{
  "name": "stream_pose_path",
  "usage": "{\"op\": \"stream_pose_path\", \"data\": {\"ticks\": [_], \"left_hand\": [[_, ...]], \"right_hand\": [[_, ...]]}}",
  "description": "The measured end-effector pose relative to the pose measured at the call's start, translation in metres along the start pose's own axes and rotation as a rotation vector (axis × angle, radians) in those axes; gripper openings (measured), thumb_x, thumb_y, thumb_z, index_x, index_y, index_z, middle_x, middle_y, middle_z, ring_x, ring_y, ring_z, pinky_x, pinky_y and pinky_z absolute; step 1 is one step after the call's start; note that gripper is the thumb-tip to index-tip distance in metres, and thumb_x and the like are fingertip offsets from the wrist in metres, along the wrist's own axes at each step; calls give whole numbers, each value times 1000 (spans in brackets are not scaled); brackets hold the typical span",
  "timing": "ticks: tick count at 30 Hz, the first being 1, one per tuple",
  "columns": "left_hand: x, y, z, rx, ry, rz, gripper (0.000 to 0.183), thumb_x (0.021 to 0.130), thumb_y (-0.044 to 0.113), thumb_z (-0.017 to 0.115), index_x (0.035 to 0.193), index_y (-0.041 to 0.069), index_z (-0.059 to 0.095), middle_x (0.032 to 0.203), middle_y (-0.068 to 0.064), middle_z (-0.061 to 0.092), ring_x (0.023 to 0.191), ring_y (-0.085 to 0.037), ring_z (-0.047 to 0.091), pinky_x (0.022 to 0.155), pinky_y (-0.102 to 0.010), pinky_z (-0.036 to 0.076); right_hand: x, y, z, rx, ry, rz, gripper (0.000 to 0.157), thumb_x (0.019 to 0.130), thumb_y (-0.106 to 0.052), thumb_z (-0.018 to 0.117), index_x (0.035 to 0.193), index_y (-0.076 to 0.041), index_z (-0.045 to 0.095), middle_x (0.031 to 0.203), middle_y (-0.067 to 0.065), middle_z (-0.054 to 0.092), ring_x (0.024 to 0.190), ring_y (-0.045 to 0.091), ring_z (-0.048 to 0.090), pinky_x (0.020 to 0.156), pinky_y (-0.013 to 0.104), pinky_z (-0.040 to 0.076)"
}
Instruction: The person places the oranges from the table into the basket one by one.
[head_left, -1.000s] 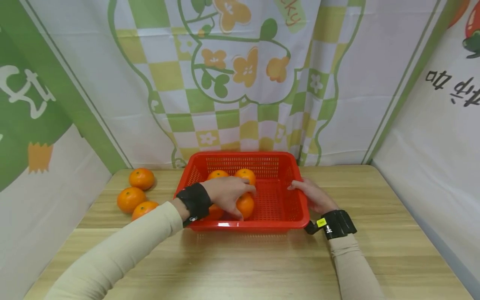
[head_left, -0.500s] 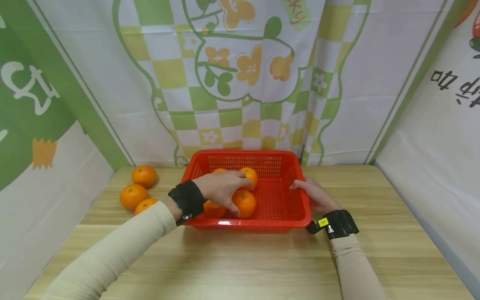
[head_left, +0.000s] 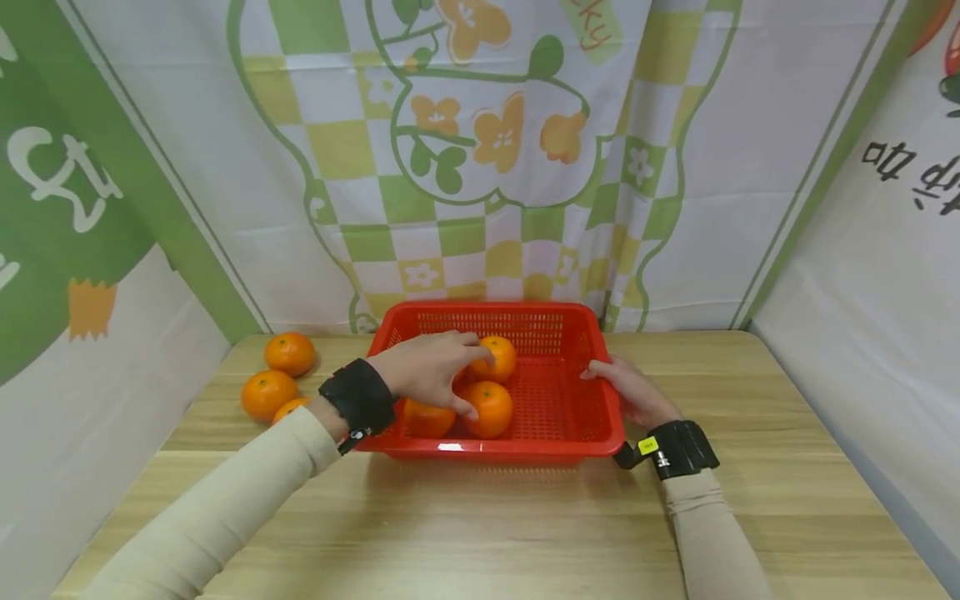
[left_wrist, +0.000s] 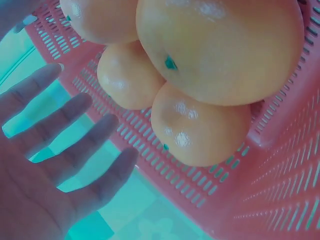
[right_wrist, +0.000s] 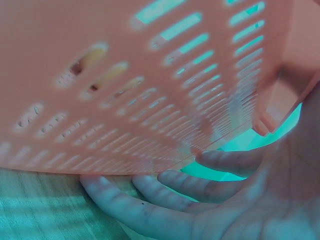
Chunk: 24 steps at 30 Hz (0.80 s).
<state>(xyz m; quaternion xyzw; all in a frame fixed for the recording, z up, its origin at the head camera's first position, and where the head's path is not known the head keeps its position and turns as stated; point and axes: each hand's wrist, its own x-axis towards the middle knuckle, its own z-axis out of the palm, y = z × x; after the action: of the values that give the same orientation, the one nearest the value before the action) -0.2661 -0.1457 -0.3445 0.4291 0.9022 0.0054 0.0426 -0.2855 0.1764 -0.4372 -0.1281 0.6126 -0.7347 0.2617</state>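
My left hand [head_left: 429, 372] hovers over the mandarin oranges inside a red plastic basket [head_left: 555, 450]. In the left wrist view its fingers [left_wrist: 75, 145] are spread and hold nothing. One mandarin orange [head_left: 489, 409] lies just below the thumb, and another [head_left: 498, 358] sits beyond the fingertips. A third mandarin orange [head_left: 429, 418] is partly under the hand, which hides more of the basket's left side. On the basket's right side, my right hand [head_left: 633, 390] grips the rim, thumb over the edge. In the right wrist view its fingers [right_wrist: 150, 207] reach under the slotted wall [right_wrist: 120, 105].
Left of the basket, mandarin oranges [head_left: 289, 354] lie grouped on the wooden table [head_left: 480, 533]; the left sleeve partly covers one. A patterned curtain [head_left: 487, 242] hangs right behind the basket. Printed cloth walls [head_left: 862, 292] flank the table on both sides.
My left hand has drawn back slightly to the left and its fingers have come off the mandarin oranges, leaving them in the basket. The right hand keeps its grip on the rim.
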Motion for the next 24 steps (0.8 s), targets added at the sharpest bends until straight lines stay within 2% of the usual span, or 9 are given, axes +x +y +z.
{"op": "stream_pose_path", "data": {"ticks": [6, 14, 24], "left_hand": [[-11, -4, -4, 43, 66, 8, 65, 73, 58, 70, 122, 19, 55, 114, -3, 53, 95, -17, 48, 87, -37, 47], [-25, -13, -8, -15, 126, -49, 60, 77, 53, 69, 124, 18, 53, 120, -5, 51, 102, -21, 49, 91, -43, 45], [-46, -30, -10, -65, 196, -97, 59, 79, 49, 69, 124, 15, 53, 119, -8, 49, 102, -22, 46, 87, -44, 48]], "right_hand": [[0, 3, -1, 3, -11, -1, 55, 90, -6, 45, 139, 9, 24, 131, 43, 36, 110, 54, 43, 80, 57, 48], [-2, 0, 0, -14, -6, -15, 52, 91, -5, 44, 136, 12, 24, 126, 41, 43, 110, 56, 42, 81, 57, 48], [0, -1, 2, -4, -3, -1, 52, 91, -4, 43, 136, 11, 24, 124, 38, 45, 110, 55, 42, 81, 56, 49]]}}
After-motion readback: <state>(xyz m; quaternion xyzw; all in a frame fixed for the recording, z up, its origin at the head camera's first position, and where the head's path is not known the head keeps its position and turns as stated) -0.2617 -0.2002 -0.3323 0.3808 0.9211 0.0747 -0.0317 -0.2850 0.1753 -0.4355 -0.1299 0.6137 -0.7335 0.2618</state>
